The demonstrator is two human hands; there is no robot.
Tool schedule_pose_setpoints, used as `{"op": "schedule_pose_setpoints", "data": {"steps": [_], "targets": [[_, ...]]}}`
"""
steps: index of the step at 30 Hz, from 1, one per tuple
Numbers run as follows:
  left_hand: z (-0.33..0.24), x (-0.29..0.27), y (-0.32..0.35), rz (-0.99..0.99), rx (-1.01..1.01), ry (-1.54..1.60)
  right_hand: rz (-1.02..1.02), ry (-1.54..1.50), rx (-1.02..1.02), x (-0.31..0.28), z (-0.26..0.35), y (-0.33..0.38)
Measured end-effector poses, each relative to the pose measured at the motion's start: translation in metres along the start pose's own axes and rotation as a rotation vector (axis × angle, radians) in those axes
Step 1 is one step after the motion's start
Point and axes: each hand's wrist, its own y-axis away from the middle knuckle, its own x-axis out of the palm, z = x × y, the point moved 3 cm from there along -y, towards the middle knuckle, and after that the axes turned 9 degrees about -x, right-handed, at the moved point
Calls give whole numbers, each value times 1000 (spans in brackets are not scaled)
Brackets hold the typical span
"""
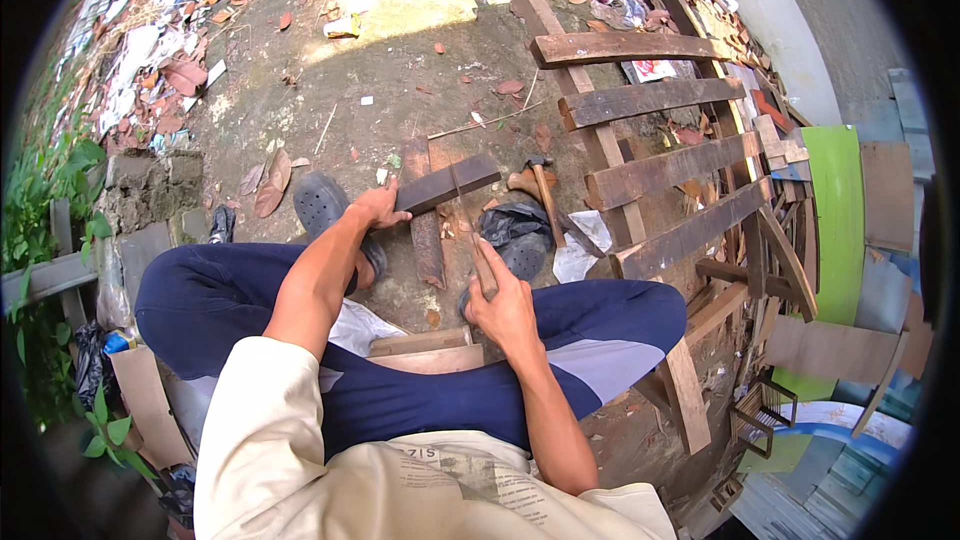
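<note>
A short dark wooden board (445, 185) lies slantwise across a rough wooden strip (427, 240) on the ground between my feet. My left hand (378, 206) is closed on the board's left end, pressing it down. In my right hand (503, 308) is the wooden handle of a long narrow blade (466, 212); whether it is a saw or a knife I cannot tell. The blade points away from me, its far end over the right part of the board. A hammer (544, 198) with a wooden handle rests just right of the board.
A ladder-like wooden frame (665, 105) with several slats stands along the right. Beside my right shoe (525, 258) lie black plastic and a white sheet (585, 245). Wood offcuts (425, 350) sit close before me. A concrete block (153, 185) and plants (50, 180) are at left.
</note>
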Motion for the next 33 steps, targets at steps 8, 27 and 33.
{"op": "schedule_pose_setpoints", "data": {"steps": [8,27,33], "targets": [[9,-20,-5,60,72,-17,-33,-49,-34,2,-15,0],[6,-23,0,42,98,-24,-32,-54,80,15,2,-58],[16,-21,4,60,75,-25,38,-78,83,-10,19,27]]}}
